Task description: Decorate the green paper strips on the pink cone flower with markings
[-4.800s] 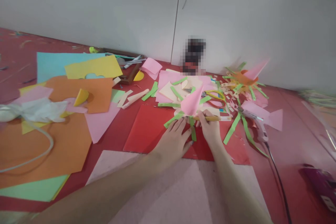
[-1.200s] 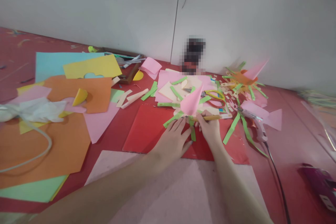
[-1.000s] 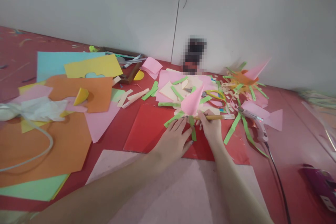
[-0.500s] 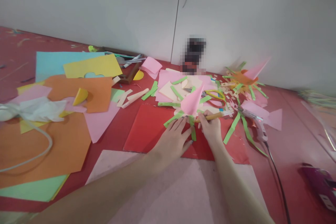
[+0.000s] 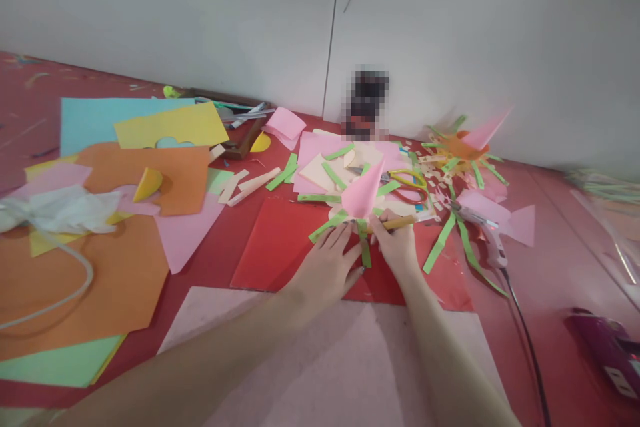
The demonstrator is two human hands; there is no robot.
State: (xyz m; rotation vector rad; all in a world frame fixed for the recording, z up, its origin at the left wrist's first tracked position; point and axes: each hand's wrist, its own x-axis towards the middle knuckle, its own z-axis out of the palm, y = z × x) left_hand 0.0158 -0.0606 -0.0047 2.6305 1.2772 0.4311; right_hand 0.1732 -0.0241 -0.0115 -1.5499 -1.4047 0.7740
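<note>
A pink paper cone point(image 5: 367, 192) with green paper strips point(image 5: 366, 252) spread out around it stands on a red sheet point(image 5: 273, 240) in front of me. My left hand point(image 5: 327, 257) lies over the near strips with its fingers stretched out, touching the paper at the cone's base. In my right hand point(image 5: 395, 247) is a slim yellow pen-like tool point(image 5: 400, 221) with a clear end. Its tip is by the near strip and partly hidden by my fingers. Behind the cone, yellow-handled scissors point(image 5: 407, 180) lie on pink and cream paper.
At right lie a glue gun point(image 5: 493, 240) with a black cord and a purple power strip point(image 5: 607, 347). Another cone piece point(image 5: 480, 140) stands by the wall. Left are orange sheets point(image 5: 75, 280), a white cable point(image 5: 83, 260) and a brown tray point(image 5: 245, 140). A pale pink board point(image 5: 320, 360) lies nearest me.
My right hand and the yellow tool have shifted slightly, and the tool now lies a little flatter. My left hand stays in place on the strips. The whole view has drifted a little.
</note>
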